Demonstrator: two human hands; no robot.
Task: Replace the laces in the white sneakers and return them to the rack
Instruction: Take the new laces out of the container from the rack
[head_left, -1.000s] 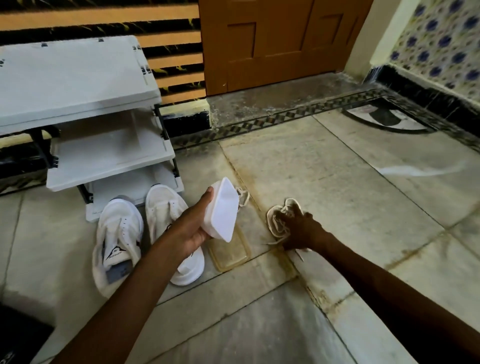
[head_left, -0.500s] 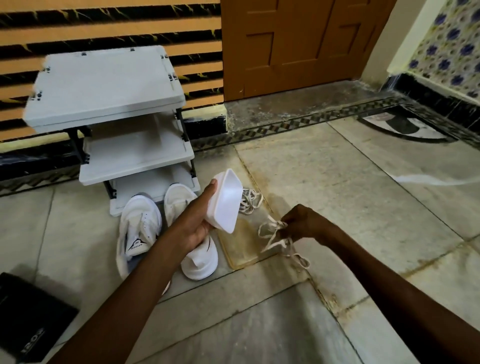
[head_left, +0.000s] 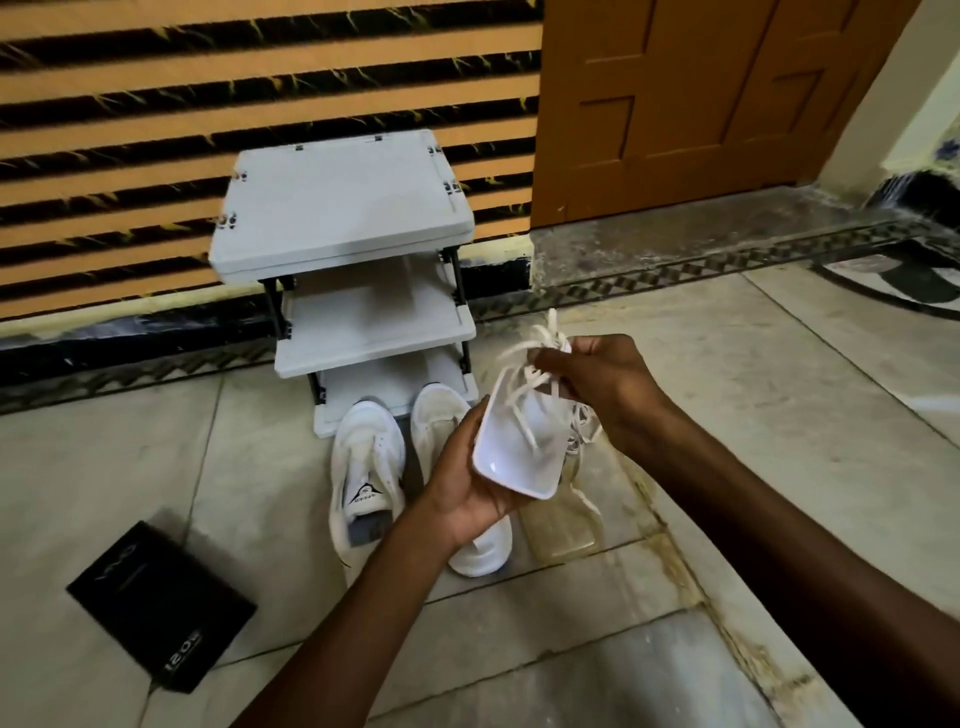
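Two hands share one bundle: the right hand (head_left: 597, 382) pinches tangled white flat shoelaces (head_left: 537, 376), ends trailing into a shallow white plastic tray (head_left: 519, 457) clasped from beneath by the left hand (head_left: 467, 486). Lacing looks not yet begun; next, one lace end needs freeing. Below-left of both grips lie two white mesh sneakers (head_left: 366, 452), tongue logo unreadable. Beyond them stands the grey three-tier plastic rack (head_left: 343, 208). Farther left, a black cardboard box (head_left: 156, 603) carries blurred print, perhaps "1202".

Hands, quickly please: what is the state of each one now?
Left hand: holds the white container.
Right hand: pinches the bundle of laces.
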